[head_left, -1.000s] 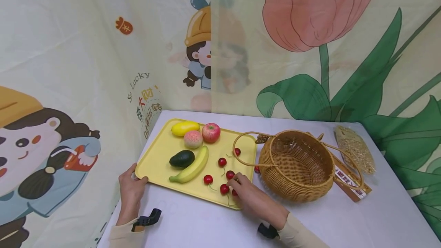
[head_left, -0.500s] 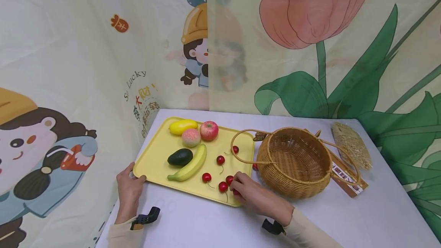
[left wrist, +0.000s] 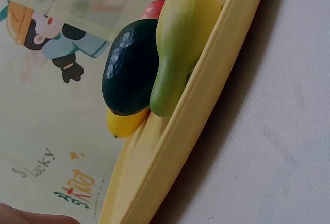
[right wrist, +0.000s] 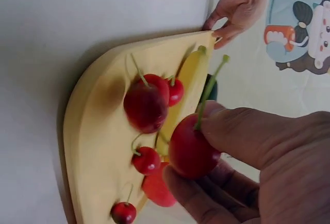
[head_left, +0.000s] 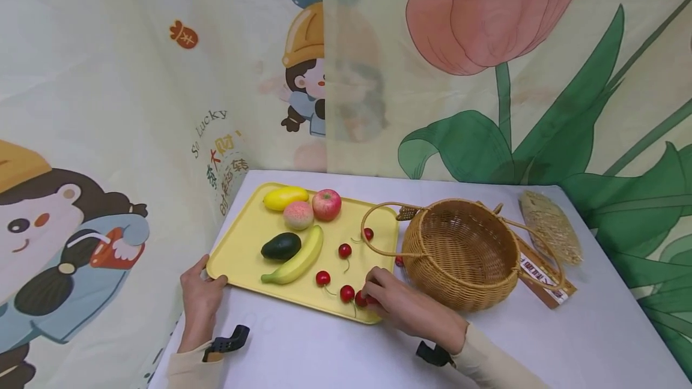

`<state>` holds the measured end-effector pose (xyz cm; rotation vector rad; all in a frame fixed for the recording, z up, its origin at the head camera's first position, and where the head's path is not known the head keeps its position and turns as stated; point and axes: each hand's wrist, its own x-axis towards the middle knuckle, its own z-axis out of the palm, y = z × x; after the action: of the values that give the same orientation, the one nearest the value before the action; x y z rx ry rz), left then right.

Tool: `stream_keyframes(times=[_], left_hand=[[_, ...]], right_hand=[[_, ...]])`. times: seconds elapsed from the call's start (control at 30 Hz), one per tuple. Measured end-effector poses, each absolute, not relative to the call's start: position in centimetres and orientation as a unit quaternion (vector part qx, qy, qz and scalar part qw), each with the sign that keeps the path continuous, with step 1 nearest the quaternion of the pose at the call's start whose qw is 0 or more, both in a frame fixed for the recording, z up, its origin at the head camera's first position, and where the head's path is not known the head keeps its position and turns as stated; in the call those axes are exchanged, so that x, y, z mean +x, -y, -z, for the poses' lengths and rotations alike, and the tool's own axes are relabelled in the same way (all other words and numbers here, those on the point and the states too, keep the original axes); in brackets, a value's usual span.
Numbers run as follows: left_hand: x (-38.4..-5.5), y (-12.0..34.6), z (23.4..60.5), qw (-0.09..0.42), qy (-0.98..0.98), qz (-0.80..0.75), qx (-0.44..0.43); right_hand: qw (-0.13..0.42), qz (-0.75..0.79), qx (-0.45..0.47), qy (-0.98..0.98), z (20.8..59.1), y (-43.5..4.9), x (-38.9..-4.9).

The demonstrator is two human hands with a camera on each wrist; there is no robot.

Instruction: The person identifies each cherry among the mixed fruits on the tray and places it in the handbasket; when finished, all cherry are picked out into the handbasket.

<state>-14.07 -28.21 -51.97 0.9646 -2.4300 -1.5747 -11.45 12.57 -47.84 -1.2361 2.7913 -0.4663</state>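
Right hand (head_left: 408, 308) pinching a cherry (right wrist: 193, 149) over the tray's near right corner; left hand (head_left: 201, 293) gripping the near left corner.
From my station: right arm reaches in from the near right, palm turned down, fingers bent, thumb and fingertips closed on the fruit; left forearm points away from me, thumb at the rim of the yellow tray (head_left: 240, 252). Head view mostly hides the held cherry behind fingers; right wrist view gives its whole red side and green stem, with loose cherries near it. Left wrist view catches only a sliver of hand, but shows the tray's outer wall and the banana (head_left: 297, 262) against the avocado (head_left: 281, 247).
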Motion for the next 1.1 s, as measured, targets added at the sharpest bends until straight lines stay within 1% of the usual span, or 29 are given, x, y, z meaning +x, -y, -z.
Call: stream_keyframes(times=[0.1, 0.3, 0.37, 0.6, 0.7, 0.93, 1.1], left_hand=[[-13.9, 28.1, 52.1, 0.043, 0.794, 0.518, 0.315], [-12.3, 29.4, 52.3, 0.038, 0.787, 0.514, 0.340], [-12.3, 29.5, 52.3, 0.041, 0.782, 0.517, 0.345], [-13.8, 28.4, 52.0, 0.044, 0.789, 0.526, 0.315], [-13.8, 28.4, 52.0, 0.042, 0.794, 0.518, 0.314], [-13.6, 28.5, 52.1, 0.042, 0.788, 0.522, 0.323], [-13.6, 28.3, 51.9, 0.044, 0.788, 0.529, 0.311]], right_hand=[[0.027, 0.148, -0.404, -0.902, 48.0, -12.4, -11.8], [0.028, 0.161, -0.424, -0.891, 48.3, -11.1, -11.7], [0.024, 0.157, -0.427, -0.890, 47.6, -11.2, -11.6], [-0.014, 0.119, -0.429, -0.896, 44.1, -13.2, -10.8], [-0.002, 0.108, -0.439, -0.892, 42.5, -14.2, -10.0], [0.067, 0.121, -0.436, -0.889, 38.3, -17.7, -9.3], [0.084, 0.101, -0.415, -0.900, 35.9, -20.6, -8.8]])
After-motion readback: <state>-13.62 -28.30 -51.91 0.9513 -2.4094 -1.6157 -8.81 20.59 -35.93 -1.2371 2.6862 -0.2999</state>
